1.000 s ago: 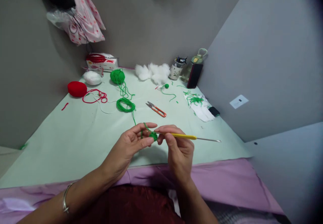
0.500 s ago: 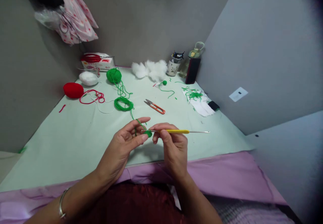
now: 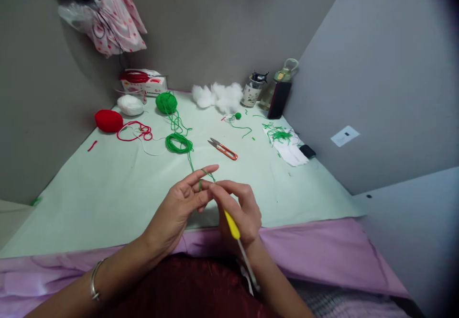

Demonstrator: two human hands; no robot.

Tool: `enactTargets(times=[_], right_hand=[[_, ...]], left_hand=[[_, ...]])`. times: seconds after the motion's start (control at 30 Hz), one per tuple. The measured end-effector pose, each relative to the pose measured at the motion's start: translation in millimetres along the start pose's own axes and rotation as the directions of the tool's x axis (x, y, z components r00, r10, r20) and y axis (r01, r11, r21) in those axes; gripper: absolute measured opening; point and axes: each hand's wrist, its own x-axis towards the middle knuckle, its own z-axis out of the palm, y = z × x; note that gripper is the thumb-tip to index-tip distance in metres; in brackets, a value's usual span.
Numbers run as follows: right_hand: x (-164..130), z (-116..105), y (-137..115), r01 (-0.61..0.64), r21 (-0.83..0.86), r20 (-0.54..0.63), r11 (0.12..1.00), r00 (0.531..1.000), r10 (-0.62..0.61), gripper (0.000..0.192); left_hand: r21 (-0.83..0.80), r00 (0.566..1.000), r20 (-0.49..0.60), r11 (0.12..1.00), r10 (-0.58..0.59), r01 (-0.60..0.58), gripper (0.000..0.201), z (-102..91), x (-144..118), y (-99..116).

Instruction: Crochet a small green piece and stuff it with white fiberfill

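**Green yarn pinched between both hands**

Green yarn (image 3: 196, 170) runs from the coil ahead down over the left hand (image 3: 179, 208), whose fingers pinch the strand. Just right, touching it, the right hand (image 3: 239, 210) grips a yellow crochet hook (image 3: 232, 224), its handle angled back toward the body. Orange snips (image 3: 223, 148) lie beyond the hands.

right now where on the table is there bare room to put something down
Bare stretches: the near left of the table, between the red yarn ball and left hand; and the near right, between scissors, white cloth and right hand. The back edge is crowded.
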Motion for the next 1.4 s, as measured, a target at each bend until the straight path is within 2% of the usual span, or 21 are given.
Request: enactTargets(times=[0.07,0.1,0.2,0.3,0.43,0.53,0.8,1.03,1.1,1.2,1.27,1.4], right_hand=[[-3,0,1,0.066,-0.054,-0.003,0.996,0.998,-0.066,0.048],[-3,0,1,0.056,-0.028,-0.022,0.998,0.998,-0.056,0.048],[3,-2,-2,-0.104,0.185,-0.04,0.977,0.993,0.113,0.04],[11,-5,-3,-0.26,0.364,0.03,0.894,0.963,0.267,0.03],[13,-9,-1,-0.398,0.504,0.087,0.766,0.906,0.414,0.022],[11,-11,0,-0.467,0.549,0.115,0.693,0.863,0.491,0.021],[10,-19,0,-0.467,0.61,0.077,0.64,0.839,0.538,0.021],[16,-20,4,-0.498,0.752,0.158,0.432,0.772,0.615,0.016],[18,-17,2,-0.5,0.73,0.178,0.466,0.797,0.578,0.016],[18,-12,-1,-0.474,0.62,0.137,0.625,0.85,0.508,0.014],[18,-10,-1,-0.475,0.604,0.121,0.64,0.848,0.515,0.014],[18,-8,3,-0.53,0.719,0.212,0.45,0.784,0.583,0.015]], left_hand=[[-0.044,0.999,0.002,0.998,-0.035,0.035,0.056,0.2,0,-1],[-0.069,0.999,0.013,0.996,-0.052,0.053,0.055,0.3,0,-1],[-0.13,0.994,0.066,0.987,-0.089,0.097,0.055,0.5,0,-1],[-0.137,0.993,0.088,0.986,-0.082,0.093,0.053,0.8,1,0],[-0.106,0.994,0.069,0.99,-0.086,0.093,0.056,1.8,0,1],[-0.083,0.995,0.054,0.993,-0.083,0.088,0.059,3.1,1,2],[-0.073,0.994,0.067,0.993,-0.085,0.09,0.055,0.7,5,8],[-0.081,0.991,0.103,0.993,-0.082,0.091,0.043,-1.5,6,7],[-0.039,0.994,0.101,0.998,-0.041,0.045,0.042,-2.1,4,4],[0.019,0.994,0.099,0.999,0.039,-0.041,0.041,-3.7,2,0],[0.024,0.994,0.091,0.997,0.065,-0.068,0.039,-5.1,1,-1],[0.022,0.996,0.07,0.998,0.058,-0.059,0.036,-7.4,0,2]])
